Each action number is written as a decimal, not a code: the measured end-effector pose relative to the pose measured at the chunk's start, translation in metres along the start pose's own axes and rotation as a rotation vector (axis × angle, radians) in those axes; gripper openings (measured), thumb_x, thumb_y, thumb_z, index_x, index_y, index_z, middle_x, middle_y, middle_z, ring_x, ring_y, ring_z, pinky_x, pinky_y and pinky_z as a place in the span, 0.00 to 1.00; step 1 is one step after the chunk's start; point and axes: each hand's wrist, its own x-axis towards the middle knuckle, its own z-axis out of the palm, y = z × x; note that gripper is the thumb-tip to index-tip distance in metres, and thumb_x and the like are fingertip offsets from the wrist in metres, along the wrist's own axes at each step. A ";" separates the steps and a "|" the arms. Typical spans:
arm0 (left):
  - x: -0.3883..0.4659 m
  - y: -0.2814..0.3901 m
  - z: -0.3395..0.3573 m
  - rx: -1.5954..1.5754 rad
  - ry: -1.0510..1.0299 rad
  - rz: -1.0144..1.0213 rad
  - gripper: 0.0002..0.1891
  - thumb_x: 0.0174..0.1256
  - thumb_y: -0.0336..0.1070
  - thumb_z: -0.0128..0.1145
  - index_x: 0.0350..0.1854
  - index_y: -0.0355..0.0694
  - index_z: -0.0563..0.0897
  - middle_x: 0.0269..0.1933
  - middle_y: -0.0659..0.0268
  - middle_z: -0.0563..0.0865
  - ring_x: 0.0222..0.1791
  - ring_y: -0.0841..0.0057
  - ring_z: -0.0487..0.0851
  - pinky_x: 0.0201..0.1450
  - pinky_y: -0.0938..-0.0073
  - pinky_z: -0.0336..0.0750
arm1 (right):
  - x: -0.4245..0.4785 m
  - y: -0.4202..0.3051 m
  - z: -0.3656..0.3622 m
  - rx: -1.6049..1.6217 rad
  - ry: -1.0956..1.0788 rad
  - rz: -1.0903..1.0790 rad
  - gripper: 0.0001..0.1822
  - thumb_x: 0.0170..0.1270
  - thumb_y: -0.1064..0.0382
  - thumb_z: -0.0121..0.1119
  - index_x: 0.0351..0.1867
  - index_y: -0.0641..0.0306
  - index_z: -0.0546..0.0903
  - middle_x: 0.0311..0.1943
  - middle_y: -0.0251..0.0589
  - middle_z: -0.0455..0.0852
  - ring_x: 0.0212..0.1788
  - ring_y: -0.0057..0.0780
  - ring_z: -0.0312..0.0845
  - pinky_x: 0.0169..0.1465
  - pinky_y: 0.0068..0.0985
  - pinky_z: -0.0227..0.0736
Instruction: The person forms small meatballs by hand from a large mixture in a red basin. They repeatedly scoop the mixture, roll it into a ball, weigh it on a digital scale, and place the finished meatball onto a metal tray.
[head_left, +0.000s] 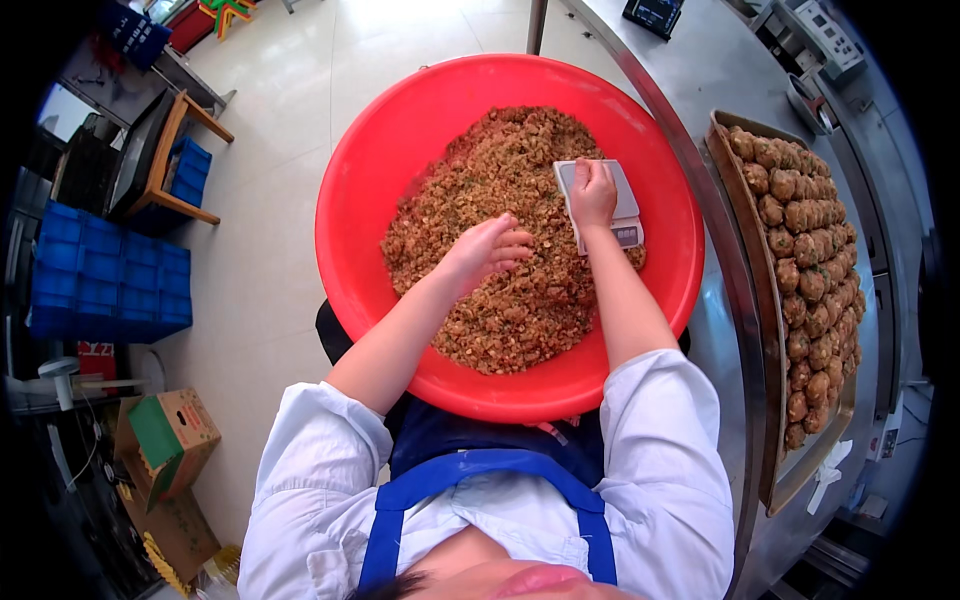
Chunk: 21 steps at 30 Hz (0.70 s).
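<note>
A large red plastic basin (360, 195) holds a heap of crumbly brown mixture (517, 315) with green flecks. Over the middle of the heap, my left hand (491, 251) is held with its fingers apart and nothing in it. My right hand (592, 193) is at the white digital kitchen scale (626, 199), above its flat pan, with the fingers curled; whether something is inside them is hidden. The scale rests on the right part of the mixture, its buttons towards me.
Right of the basin, a steel table (697, 67) bears a metal tray (772, 450) with rows of brown balls (817, 285), plus a small metal bowl (808, 103). Blue plastic crates (112, 274), a wooden stool (169, 169) and an open cardboard box (191, 435) stand at the left.
</note>
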 end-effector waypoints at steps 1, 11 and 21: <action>0.000 0.000 0.002 0.069 0.022 0.030 0.30 0.84 0.56 0.46 0.76 0.38 0.68 0.68 0.59 0.83 0.59 0.73 0.85 0.60 0.70 0.78 | 0.001 0.016 0.002 -0.099 0.030 -0.099 0.19 0.78 0.49 0.55 0.39 0.63 0.86 0.42 0.48 0.89 0.49 0.50 0.84 0.53 0.44 0.77; -0.007 -0.042 -0.006 1.498 0.055 0.688 0.27 0.59 0.40 0.72 0.62 0.40 0.82 0.61 0.48 0.82 0.61 0.48 0.81 0.66 0.50 0.76 | -0.068 -0.108 -0.050 0.040 -0.407 -0.613 0.11 0.68 0.59 0.61 0.40 0.61 0.90 0.43 0.44 0.91 0.49 0.46 0.85 0.57 0.42 0.77; -0.004 -0.033 -0.010 1.660 0.019 0.708 0.13 0.58 0.38 0.70 0.46 0.47 0.91 0.46 0.56 0.90 0.50 0.57 0.88 0.55 0.57 0.82 | -0.076 -0.075 -0.031 0.056 -0.651 -0.408 0.11 0.66 0.55 0.65 0.35 0.60 0.91 0.38 0.44 0.91 0.47 0.45 0.85 0.54 0.41 0.80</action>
